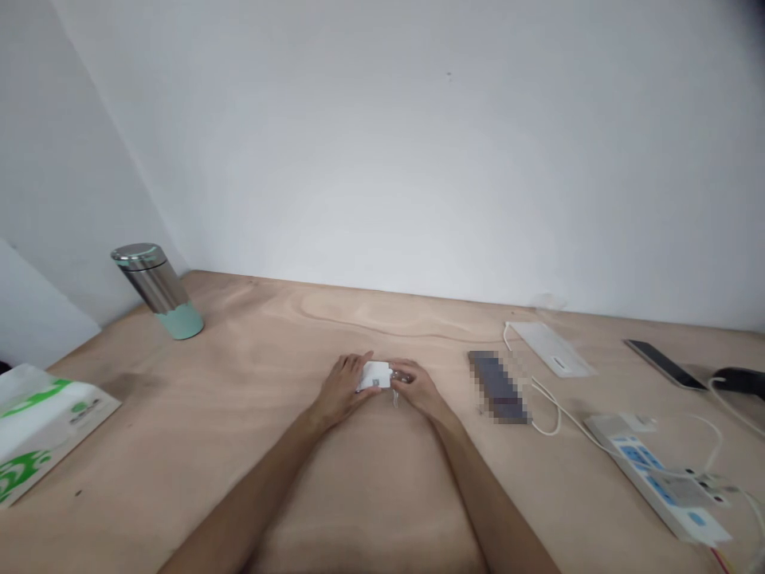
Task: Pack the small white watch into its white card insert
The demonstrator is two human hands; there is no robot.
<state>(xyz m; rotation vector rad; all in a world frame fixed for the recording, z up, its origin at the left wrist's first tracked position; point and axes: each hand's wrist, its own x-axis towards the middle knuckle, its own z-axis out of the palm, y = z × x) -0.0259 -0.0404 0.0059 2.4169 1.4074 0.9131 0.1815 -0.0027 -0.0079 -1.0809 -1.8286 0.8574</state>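
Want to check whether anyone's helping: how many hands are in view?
2: the left hand at the left end of the small white object, the right hand at its right end. No others show.

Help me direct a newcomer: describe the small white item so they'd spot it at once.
Find the wooden table, then the left hand and right hand close together near its middle. The left hand holds the small white item. Unlike the shiny piece in the right hand, it is white with a small grey mark.
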